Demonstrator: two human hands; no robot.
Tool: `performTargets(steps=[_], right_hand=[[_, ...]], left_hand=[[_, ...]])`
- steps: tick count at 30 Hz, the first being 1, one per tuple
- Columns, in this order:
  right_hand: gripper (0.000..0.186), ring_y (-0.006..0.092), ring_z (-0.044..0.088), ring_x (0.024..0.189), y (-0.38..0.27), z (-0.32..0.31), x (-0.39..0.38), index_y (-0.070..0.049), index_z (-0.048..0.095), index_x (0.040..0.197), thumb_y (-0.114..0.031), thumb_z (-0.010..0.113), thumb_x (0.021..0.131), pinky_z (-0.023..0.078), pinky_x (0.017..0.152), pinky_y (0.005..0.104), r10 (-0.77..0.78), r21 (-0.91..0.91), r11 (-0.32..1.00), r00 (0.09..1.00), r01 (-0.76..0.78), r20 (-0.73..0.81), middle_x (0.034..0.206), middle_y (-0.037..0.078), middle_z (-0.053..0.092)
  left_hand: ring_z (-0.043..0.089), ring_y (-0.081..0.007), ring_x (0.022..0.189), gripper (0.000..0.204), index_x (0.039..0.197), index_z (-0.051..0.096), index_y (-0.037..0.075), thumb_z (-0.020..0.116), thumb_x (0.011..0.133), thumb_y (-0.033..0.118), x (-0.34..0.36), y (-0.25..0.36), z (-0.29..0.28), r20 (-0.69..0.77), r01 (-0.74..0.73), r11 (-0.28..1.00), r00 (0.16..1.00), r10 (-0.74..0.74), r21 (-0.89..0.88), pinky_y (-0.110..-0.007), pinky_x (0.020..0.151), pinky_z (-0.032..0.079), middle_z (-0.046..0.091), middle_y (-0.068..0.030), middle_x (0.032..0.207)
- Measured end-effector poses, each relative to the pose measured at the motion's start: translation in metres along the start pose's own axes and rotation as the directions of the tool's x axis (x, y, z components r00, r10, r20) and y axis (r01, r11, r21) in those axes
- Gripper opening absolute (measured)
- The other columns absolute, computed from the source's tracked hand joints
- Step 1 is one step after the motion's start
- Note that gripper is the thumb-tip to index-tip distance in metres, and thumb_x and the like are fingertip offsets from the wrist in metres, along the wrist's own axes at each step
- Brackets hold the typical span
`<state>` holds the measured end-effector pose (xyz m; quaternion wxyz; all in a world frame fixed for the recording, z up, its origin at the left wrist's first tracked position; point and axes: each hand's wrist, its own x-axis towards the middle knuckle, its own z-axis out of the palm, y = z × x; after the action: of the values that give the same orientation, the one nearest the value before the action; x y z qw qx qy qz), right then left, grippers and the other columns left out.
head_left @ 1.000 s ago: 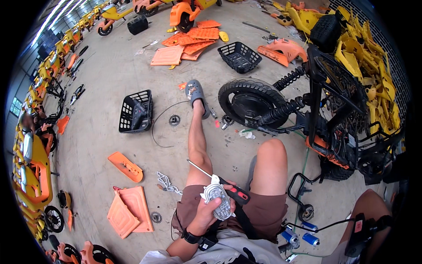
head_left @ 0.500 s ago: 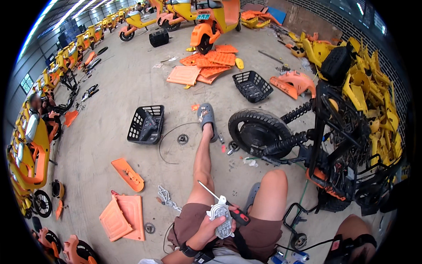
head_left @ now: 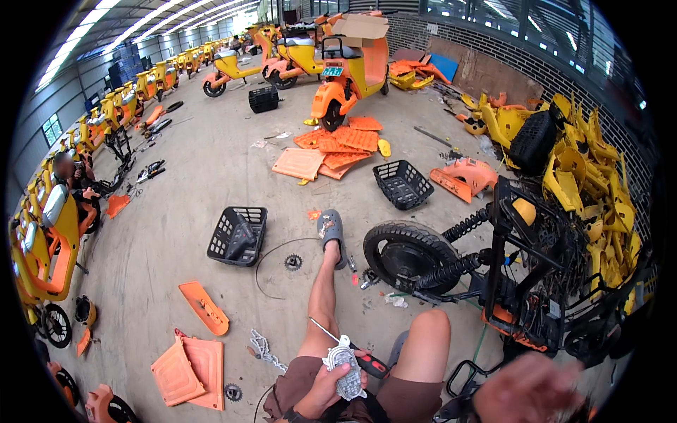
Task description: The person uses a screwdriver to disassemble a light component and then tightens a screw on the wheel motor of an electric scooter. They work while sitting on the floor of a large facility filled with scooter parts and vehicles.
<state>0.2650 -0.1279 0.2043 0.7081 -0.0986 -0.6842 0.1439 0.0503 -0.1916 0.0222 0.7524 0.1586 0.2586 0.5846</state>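
The right hand (head_left: 529, 391) is coming into view, its grip too blurred to tell, right of the left hand (head_left: 322, 392), which is holding a lamp (head_left: 351, 385) and a screwdriver (head_left: 372, 365), handle pointing rightward.

A scooter workshop (head_left: 233, 169): parked scooters (head_left: 145, 86) line up at ten o'clock, yellow panels (head_left: 568, 173) heap between two and three, a stripped frame (head_left: 530, 287) sits near four.

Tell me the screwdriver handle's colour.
The handle is red and black, shown in the head view.

Screwdriver (head_left: 374, 365): smooth metal shaft (head_left: 325, 330), plast. handle; tyre (head_left: 409, 227) matt rubber; box (head_left: 360, 27) matt cardbd
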Motion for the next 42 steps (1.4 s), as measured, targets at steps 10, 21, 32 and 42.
performTargets(steps=[10, 21, 32, 42], right_hand=[[0.04, 0.0078, 0.057, 0.067, 0.065, 0.045, -0.141, 0.001, 0.053, 0.137, -0.016, 0.05, 0.101, 0.042, 0.055, 0.0185, 0.952, 0.195, 0.211, 0.247, -0.958, 0.183, 0.107, 0.008, 0.062], [0.045, 0.0098, 0.058, 0.079, 0.054, 0.043, -0.151, 0.005, 0.045, 0.138, -0.002, 0.06, 0.097, 0.051, 0.069, 0.0248, 0.948, 0.199, 0.15, 0.198, -0.968, 0.248, 0.106, 0.009, 0.063], [0.055, 0.0062, 0.04, 0.049, 0.021, -0.007, -0.134, -0.002, 0.057, 0.12, -0.052, 0.047, 0.099, 0.029, 0.044, 0.018, 0.739, -0.019, 0.586, 0.543, -0.81, -0.399, 0.063, -0.001, 0.048], [0.062, 0.0141, 0.035, 0.047, 0.008, 0.005, -0.119, 0.0, 0.046, 0.09, -0.062, 0.048, 0.092, 0.026, 0.048, 0.0289, 0.472, -0.178, 0.785, 0.76, -0.593, -0.447, 0.058, 0.004, 0.037]], left_hand=[[0.066, -0.0273, 0.074, 0.086, 0.13, 0.048, 0.001, 0.035, 0.092, 0.077, 0.038, 0.04, 0.013, -0.043, -0.222, 0.967, 0.975, 0.218, -0.129, -0.039, 0.067, 0.054, 0.065, -0.0188, 0.086], [0.069, -0.0239, 0.069, 0.081, 0.128, 0.054, 0.0, 0.024, 0.099, 0.069, 0.045, 0.002, 0.024, -0.067, -0.014, 0.952, 0.998, -0.007, -0.307, -0.034, 0.064, 0.059, 0.069, -0.0159, 0.091], [0.065, -0.0266, 0.069, 0.085, 0.129, 0.054, -0.001, 0.019, 0.098, 0.071, 0.045, 0.003, 0.002, 0.095, -0.02, 0.884, 0.993, 0.073, -0.468, -0.038, 0.06, 0.054, 0.066, -0.0181, 0.103], [0.064, -0.0295, 0.065, 0.082, 0.123, 0.053, 0.0, 0.023, 0.096, 0.072, 0.047, 0.006, 0.0, -0.03, -0.073, 0.918, 0.997, 0.067, -0.389, -0.042, 0.061, 0.053, 0.063, -0.0139, 0.086]])
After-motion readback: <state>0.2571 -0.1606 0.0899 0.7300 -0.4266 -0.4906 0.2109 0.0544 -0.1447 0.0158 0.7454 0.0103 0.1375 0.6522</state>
